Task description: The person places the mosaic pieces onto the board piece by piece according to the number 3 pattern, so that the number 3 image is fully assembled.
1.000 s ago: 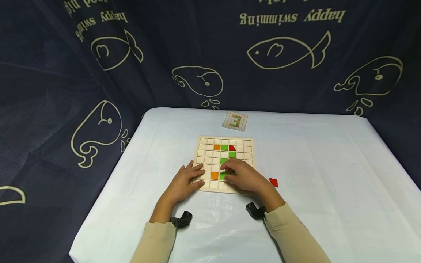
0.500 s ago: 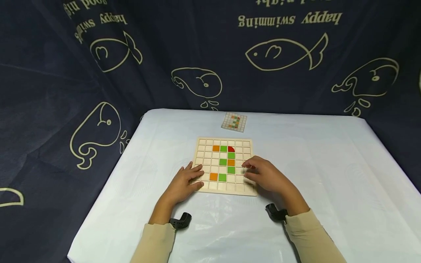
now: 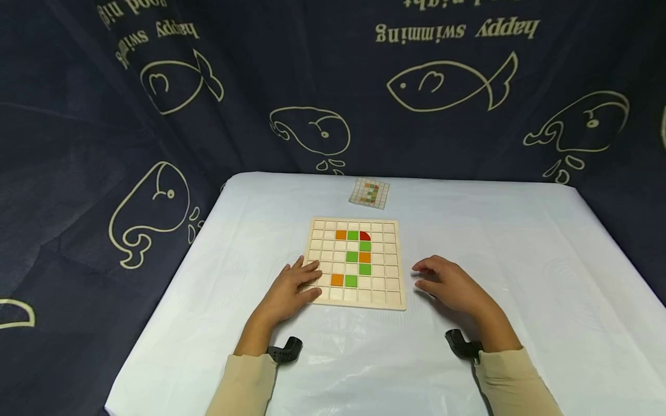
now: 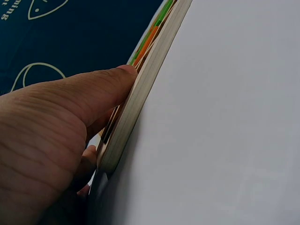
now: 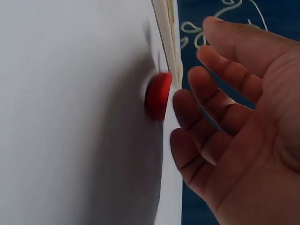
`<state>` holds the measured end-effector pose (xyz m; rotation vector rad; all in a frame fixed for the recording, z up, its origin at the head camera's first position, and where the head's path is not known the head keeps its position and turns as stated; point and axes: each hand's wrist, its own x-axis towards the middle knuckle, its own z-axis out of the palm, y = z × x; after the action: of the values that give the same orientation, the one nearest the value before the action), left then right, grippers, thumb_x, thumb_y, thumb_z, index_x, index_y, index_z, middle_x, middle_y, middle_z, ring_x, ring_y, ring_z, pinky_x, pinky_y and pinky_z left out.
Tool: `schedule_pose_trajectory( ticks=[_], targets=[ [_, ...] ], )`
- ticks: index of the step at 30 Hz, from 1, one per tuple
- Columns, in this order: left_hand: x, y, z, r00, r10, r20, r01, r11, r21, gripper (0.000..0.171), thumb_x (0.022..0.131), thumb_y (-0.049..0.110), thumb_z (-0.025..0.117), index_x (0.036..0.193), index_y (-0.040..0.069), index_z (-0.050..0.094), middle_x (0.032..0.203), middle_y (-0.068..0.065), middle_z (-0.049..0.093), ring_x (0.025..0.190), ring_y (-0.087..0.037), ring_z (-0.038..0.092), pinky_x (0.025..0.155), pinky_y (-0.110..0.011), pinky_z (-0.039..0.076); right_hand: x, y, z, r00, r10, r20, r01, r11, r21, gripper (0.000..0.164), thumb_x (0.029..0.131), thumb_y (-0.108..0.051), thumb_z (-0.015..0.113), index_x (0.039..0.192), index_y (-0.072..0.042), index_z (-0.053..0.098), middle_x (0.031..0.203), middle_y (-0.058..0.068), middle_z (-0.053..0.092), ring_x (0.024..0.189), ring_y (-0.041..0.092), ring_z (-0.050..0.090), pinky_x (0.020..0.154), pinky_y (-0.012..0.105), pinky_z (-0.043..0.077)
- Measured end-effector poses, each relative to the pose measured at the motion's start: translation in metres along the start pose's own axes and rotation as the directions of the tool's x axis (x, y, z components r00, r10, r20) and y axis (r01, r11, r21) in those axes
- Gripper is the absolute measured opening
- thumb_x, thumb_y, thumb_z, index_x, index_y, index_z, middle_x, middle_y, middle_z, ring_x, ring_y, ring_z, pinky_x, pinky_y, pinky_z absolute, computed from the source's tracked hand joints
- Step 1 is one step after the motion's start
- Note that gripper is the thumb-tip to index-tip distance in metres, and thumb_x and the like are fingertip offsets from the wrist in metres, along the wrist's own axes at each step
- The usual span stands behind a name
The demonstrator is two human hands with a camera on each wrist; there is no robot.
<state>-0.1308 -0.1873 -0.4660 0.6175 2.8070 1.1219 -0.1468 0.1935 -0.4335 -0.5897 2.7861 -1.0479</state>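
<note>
A pale wooden grid board [image 3: 378, 283] lies mid-table, holding several green tiles [image 3: 365, 269], three orange tiles [image 3: 337, 280] and a red rounded tile [image 3: 365, 236]. My left hand [image 3: 286, 292] rests on its left edge with the fingers spread; in the left wrist view the thumb [image 4: 105, 89] touches the board's side. To the right of the board hovers my right hand [image 3: 452, 289], fingers loosely bent and holding nothing. The right wrist view reveals a loose red rounded tile [image 5: 158, 97] on the table near those fingers; in the head view the hand hides it.
Beyond the board lies a small pattern card [image 3: 370, 192] printed with a coloured grid. A white cover [image 3: 520, 289] spreads over the table. Dark blue cloth [image 3: 312, 63] with fish and whale drawings hangs behind it.
My right hand has moved right, off the board to the table beside it, uncovering the tiles there and covering the loose red tile. The left hand stays in place.
</note>
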Motion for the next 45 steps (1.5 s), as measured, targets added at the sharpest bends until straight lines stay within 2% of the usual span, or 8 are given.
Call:
schedule_pose_trajectory(
  ticks=[5,11,20,27,33,38,42,45],
  targets=[
    [0.0,-0.001,0.001,1.0,-0.001,0.004,0.001,1.0,0.002,0.046,0.094,0.025,0.069,0.136,0.006,0.062,0.151,-0.003,0.045,0.148,-0.032,0.02,0.119,-0.057,0.01,-0.008,0.011,-0.004,1.0,0.025,0.007,-0.025,1.0,-0.006,0.022,0.091,-0.013,0.073,0.111,-0.007,0.068,0.11,0.005,0.065,0.106,0.027,0.059,0.094,0.05,0.046],
    [0.0,-0.001,0.0,1.0,-0.002,0.007,0.002,1.0,-0.003,0.046,0.094,0.025,0.07,0.136,0.006,0.062,0.151,-0.003,0.045,0.149,-0.031,0.02,0.119,-0.056,0.009,-0.014,0.019,-0.008,0.998,0.042,0.046,-0.041,0.999,-0.016,0.02,0.087,-0.01,0.075,0.105,-0.01,0.069,0.104,0.001,0.063,0.1,0.024,0.056,0.092,0.049,0.045],
    [0.001,0.0,-0.002,1.0,-0.015,0.008,0.015,1.0,-0.001,0.047,0.094,0.024,0.07,0.136,0.006,0.062,0.151,-0.003,0.045,0.149,-0.031,0.02,0.119,-0.056,0.01,-0.014,0.026,-0.008,0.997,-0.061,0.053,0.063,0.997,-0.034,0.02,0.089,0.002,0.067,0.105,-0.01,0.07,0.102,-0.002,0.064,0.096,0.02,0.055,0.088,0.044,0.047],
    [0.002,-0.001,-0.001,1.0,-0.018,0.005,0.018,1.0,-0.001,0.046,0.094,0.025,0.07,0.135,0.007,0.063,0.151,-0.002,0.045,0.149,-0.03,0.021,0.119,-0.055,0.009,-0.013,0.027,-0.008,0.997,-0.057,0.052,0.058,0.998,-0.024,0.022,0.089,0.001,0.068,0.109,-0.008,0.069,0.106,0.0,0.065,0.1,0.022,0.056,0.091,0.047,0.045],
    [0.001,-0.001,-0.001,1.0,-0.009,0.008,0.009,1.0,0.009,0.047,0.094,0.025,0.07,0.136,0.006,0.062,0.151,-0.003,0.045,0.148,-0.031,0.021,0.119,-0.056,0.01,-0.013,0.028,-0.006,0.998,-0.044,0.044,0.045,0.999,-0.015,0.026,0.09,0.008,0.061,0.114,-0.003,0.066,0.108,0.006,0.064,0.098,0.023,0.058,0.089,0.048,0.049],
    [0.001,-0.001,-0.001,1.0,-0.003,0.01,0.003,1.0,0.014,0.047,0.094,0.026,0.069,0.136,0.005,0.061,0.151,-0.004,0.045,0.148,-0.031,0.021,0.119,-0.056,0.01,-0.012,0.027,-0.005,0.999,0.01,0.036,-0.01,1.0,0.003,0.028,0.092,0.001,0.064,0.12,-0.001,0.063,0.112,0.009,0.063,0.099,0.025,0.057,0.09,0.049,0.048],
    [0.001,0.0,-0.001,1.0,-0.001,0.01,0.001,1.0,0.008,0.047,0.094,0.025,0.069,0.136,0.005,0.062,0.151,-0.004,0.045,0.148,-0.032,0.021,0.119,-0.056,0.01,-0.011,0.027,-0.005,0.999,0.044,0.03,-0.044,0.999,-0.006,0.023,0.091,-0.008,0.07,0.113,-0.004,0.064,0.103,0.004,0.062,0.093,0.022,0.053,0.085,0.044,0.047],
    [0.001,0.0,-0.001,1.0,-0.006,0.009,0.006,1.0,0.009,0.047,0.094,0.025,0.069,0.136,0.006,0.062,0.151,-0.004,0.045,0.148,-0.032,0.021,0.119,-0.056,0.01,-0.01,0.027,-0.004,0.999,0.029,0.015,-0.028,1.0,-0.014,0.016,0.09,-0.008,0.07,0.105,-0.007,0.065,0.096,0.001,0.059,0.088,0.02,0.052,0.08,0.041,0.045]
  ],
)
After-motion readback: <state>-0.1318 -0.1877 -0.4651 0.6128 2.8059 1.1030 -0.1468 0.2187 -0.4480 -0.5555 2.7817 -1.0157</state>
